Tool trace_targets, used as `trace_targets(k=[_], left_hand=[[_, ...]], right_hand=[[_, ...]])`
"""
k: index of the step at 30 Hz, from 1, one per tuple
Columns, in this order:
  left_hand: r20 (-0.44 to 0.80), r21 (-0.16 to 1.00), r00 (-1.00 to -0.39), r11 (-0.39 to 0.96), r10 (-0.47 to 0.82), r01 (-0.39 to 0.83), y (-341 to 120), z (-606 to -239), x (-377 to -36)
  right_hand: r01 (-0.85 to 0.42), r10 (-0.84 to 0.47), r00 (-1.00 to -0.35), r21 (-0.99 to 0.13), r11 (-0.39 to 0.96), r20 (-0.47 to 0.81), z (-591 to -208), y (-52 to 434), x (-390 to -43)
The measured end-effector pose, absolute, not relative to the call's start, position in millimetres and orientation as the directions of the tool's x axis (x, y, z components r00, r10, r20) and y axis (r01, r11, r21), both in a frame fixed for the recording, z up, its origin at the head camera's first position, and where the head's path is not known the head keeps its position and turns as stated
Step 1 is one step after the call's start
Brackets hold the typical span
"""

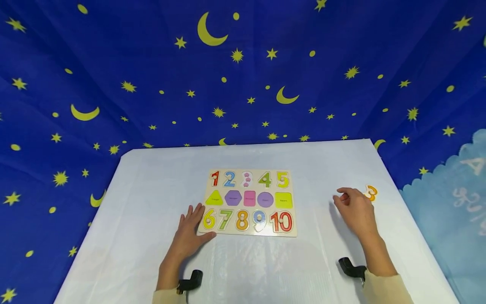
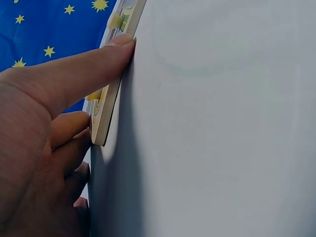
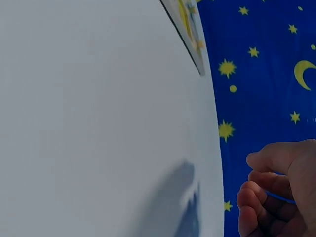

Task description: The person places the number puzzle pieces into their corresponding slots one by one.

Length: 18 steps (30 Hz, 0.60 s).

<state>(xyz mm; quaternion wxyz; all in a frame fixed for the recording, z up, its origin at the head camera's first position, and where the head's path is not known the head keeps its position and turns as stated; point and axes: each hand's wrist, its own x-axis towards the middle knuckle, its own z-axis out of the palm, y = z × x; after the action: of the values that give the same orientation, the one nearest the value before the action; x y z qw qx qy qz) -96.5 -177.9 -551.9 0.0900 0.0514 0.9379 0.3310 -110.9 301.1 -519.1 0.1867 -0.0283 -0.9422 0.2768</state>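
A wooden puzzle board [image 1: 250, 202] with coloured numbers and shapes lies in the middle of the white table [image 1: 152, 190]. Its slot for the three [image 1: 247, 179] has no piece in it. An orange number 3 piece [image 1: 371, 193] lies on the table to the right. My left hand [image 1: 193, 219] rests flat on the table, and its thumb [image 2: 98, 64] presses against the edge of the board [image 2: 106, 111]. My right hand [image 1: 343, 198] hovers just left of the 3 piece, with loosely curled fingers [image 3: 271, 187] that hold nothing. The board's corner [image 3: 190, 29] shows far off.
A dark blue cloth [image 1: 243, 84] with yellow stars and moons hangs behind and around the table. A light blue scalloped cloth [image 1: 448, 202] shows at the right. Black wrist cameras [image 1: 191, 280] [image 1: 351, 268] sit on both forearms.
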Motion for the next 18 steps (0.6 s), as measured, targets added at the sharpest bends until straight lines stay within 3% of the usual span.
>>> trace_targets(k=[18], left_hand=[[-0.146,0.627,-0.976,0.778,0.160,0.034,-178.8,-552.5,-97.1]], right_hand=[[0.052,0.177,-0.948,-0.421,0.906,0.263,-508.6,357.6,-117.7]])
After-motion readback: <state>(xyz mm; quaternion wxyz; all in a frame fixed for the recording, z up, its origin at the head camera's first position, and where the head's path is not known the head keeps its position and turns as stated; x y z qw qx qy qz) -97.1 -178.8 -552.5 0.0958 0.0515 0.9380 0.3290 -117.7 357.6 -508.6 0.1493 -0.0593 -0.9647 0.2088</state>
